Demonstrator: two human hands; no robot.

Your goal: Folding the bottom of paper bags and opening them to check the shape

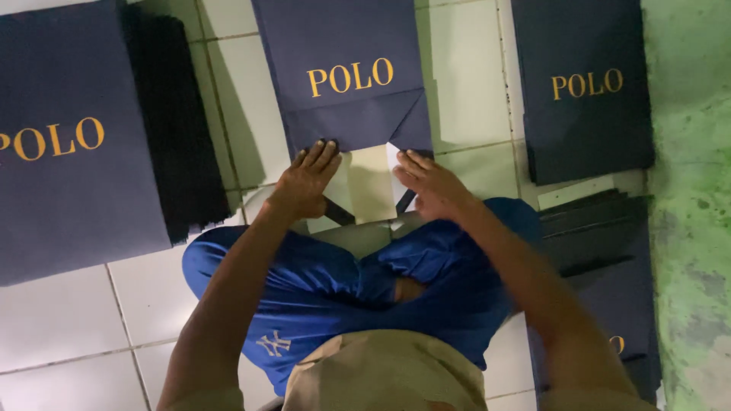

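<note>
A flat navy paper bag (pixel 343 76) with gold lettering lies on the white tiled floor (pixel 68 327) just beyond the person's crossed legs in blue shorts (pixel 335 289), its folded bottom flaps towards them. The left hand (pixel 306 181) and right hand (pixel 428 183) press flat on those flaps, fingers spread, grasping nothing. Stacks of like navy bags lie far left (pixel 68 144) and far right (pixel 582 84), with another near right (pixel 617 289).

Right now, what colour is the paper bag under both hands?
Dark navy blue with gold lettering; the paper bag shows best in the head view.
</note>
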